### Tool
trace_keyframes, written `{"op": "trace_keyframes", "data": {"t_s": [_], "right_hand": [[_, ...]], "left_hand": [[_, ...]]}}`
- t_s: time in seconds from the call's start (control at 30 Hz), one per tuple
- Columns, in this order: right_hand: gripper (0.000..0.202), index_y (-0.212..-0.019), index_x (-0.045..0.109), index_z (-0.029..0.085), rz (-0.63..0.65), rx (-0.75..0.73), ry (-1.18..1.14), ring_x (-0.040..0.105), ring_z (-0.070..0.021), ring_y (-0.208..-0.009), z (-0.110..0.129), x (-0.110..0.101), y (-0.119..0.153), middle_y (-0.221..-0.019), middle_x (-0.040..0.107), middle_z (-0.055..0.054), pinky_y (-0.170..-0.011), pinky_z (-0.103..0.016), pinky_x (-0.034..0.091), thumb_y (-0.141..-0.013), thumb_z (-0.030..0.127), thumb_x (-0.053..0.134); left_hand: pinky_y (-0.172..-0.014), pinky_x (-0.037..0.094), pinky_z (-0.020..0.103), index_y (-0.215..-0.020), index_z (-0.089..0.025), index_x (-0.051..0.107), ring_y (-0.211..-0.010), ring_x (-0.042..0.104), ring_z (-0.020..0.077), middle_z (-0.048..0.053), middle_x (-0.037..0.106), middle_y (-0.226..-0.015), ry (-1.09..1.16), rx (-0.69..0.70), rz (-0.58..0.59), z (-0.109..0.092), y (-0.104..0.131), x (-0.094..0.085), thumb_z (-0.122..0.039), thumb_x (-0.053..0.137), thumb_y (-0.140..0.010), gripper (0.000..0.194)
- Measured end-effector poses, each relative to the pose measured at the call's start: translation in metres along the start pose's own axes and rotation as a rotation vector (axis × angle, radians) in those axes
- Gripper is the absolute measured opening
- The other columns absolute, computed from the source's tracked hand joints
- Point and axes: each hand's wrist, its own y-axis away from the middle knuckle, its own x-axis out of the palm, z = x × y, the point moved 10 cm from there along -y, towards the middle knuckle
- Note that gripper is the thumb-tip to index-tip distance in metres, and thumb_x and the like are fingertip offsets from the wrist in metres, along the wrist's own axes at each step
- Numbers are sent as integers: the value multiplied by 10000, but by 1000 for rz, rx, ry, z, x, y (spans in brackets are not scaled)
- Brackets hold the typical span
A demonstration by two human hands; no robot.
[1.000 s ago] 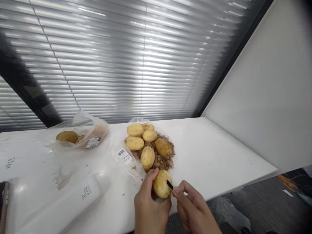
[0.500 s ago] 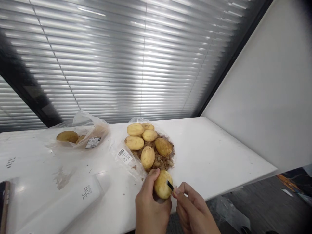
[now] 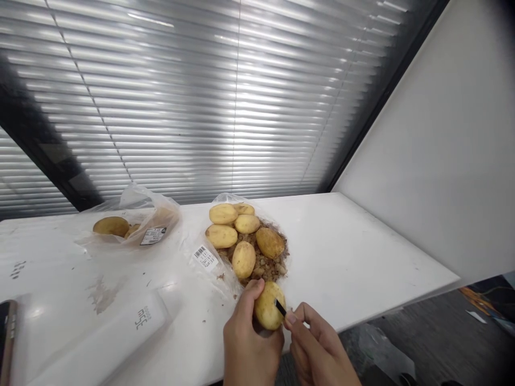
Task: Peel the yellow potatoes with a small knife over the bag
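My left hand (image 3: 254, 332) is closed around a pale yellow potato (image 3: 269, 310), held upright at the table's front edge. Between the thumb and fingers of my right hand (image 3: 317, 343) is a small thin dark blade (image 3: 280, 307), whose tip rests against the potato's right side. Its handle end is hidden in my fingers. Just beyond, several scraped-looking potatoes (image 3: 243, 259) and a browner potato (image 3: 270, 243) lie on a heap of brown peel scraps (image 3: 265, 266), spread on a clear plastic bag (image 3: 217, 276) with a barcode label.
To the left, another clear bag (image 3: 132, 201) holds several potatoes (image 3: 111, 226). A white power-bank-like box (image 3: 116, 332) and a phone (image 3: 7, 338) lie at the near left of the white table (image 3: 330, 241). Blinds rise behind; a white panel (image 3: 434, 161) stands right.
The blade tip has barely shifted on the potato, and my right hand has moved very slightly. My left hand keeps its hold in the same place.
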Motion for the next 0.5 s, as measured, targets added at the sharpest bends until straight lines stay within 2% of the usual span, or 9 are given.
{"op": "trace_keyframes", "data": {"t_s": [0.13,0.33,0.5], "right_hand": [[594,-700,405,224,-1,-29,-36,141,-20,-391,4,4,0,-412,291,134,-390,-160,107,-681,690,774],[694,-670,388,232,-30,2,-14,125,-16,-373,10,11,2,-390,229,150,-370,-160,72,-528,771,800],[633,-693,390,228,-12,-13,-24,117,-20,-398,5,8,4,-419,244,147,-380,-157,95,-645,729,773]], "left_hand": [[-1034,528,446,-1216,-188,682,-1148,685,300,125,705,-1288,33,-30,5,4,0,1,-168,722,-700,517],[-1041,513,459,-1253,-181,656,-1149,677,304,126,703,-1279,37,-90,42,6,-1,3,-194,726,-714,544],[-993,545,439,-1231,-178,672,-1089,704,307,129,725,-1232,52,-109,37,4,-1,1,-214,765,-683,556]]}}
